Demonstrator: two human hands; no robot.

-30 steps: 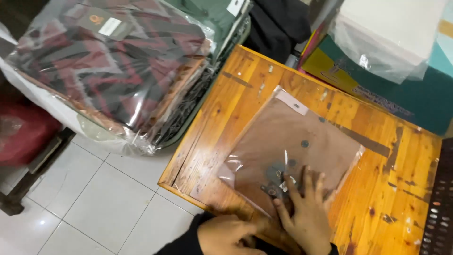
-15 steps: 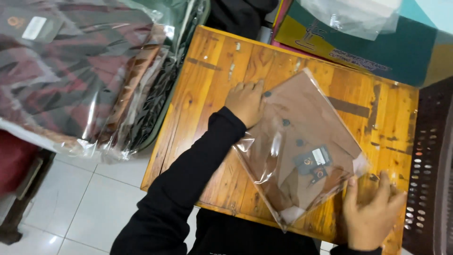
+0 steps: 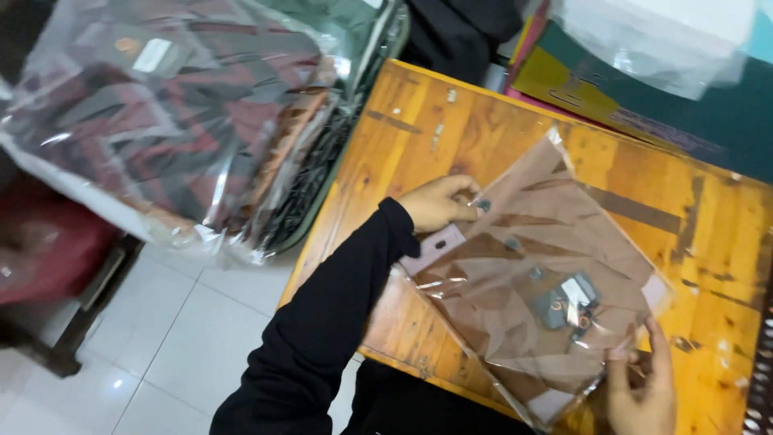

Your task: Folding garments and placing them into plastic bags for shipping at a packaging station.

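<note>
A clear plastic bag holding a folded brown garment (image 3: 523,282) lies on a wooden table (image 3: 419,137). My left hand (image 3: 439,201), in a black sleeve, grips the bag's upper left edge. At the lower right, my right hand (image 3: 644,387) pinches the bag's near edge, by the small tags inside it. Both hands hold the bag slightly off flat, tilted diagonally across the tabletop.
A tall stack of bagged dark red and grey garments (image 3: 161,113) stands to the left of the table. Teal and yellow boards (image 3: 612,89) and a white plastic bag (image 3: 652,32) lie at the back. White floor tiles (image 3: 161,338) show lower left.
The bag has been turned and shifted across the table. My left hand moved from the near edge up to the bag's far left edge; my right hand went to its lower right.
</note>
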